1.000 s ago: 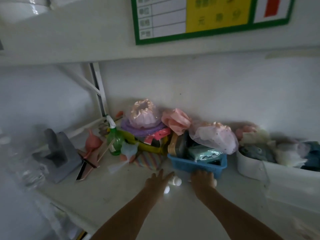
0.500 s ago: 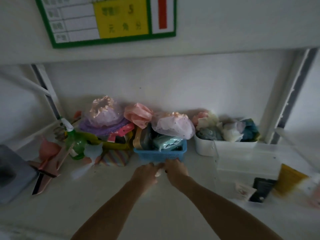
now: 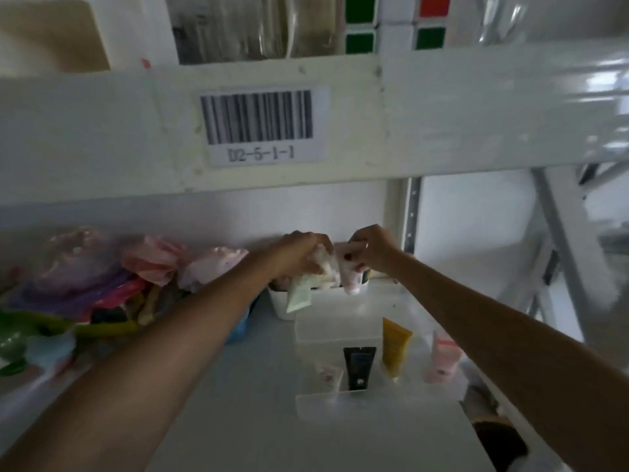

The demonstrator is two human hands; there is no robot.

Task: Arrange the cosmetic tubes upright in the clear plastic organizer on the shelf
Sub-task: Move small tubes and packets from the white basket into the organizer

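Here both hands reach to the back of the shelf (image 3: 238,420), above the far end of the clear plastic organizer (image 3: 340,321); the left hand (image 3: 301,255) has its fingers closed round a bunch of tubes, a pale green tube (image 3: 299,294) hanging out below the fist, tilted; the right hand (image 3: 371,250) pinches a pink-white tube (image 3: 349,272) between thumb and fingers, cap end down, just beside the left hand's bunch; nearer the camera, in the organizer, stand a yellow tube (image 3: 394,345), a black tube (image 3: 359,367), a small white tube (image 3: 328,374) and a pink tube (image 3: 442,361), all leaning somewhat; a white bin (image 3: 280,303) sits just behind the organizer; a barcode label (image 3: 262,124) reading D2-5-1-1 is fixed to the shelf beam above
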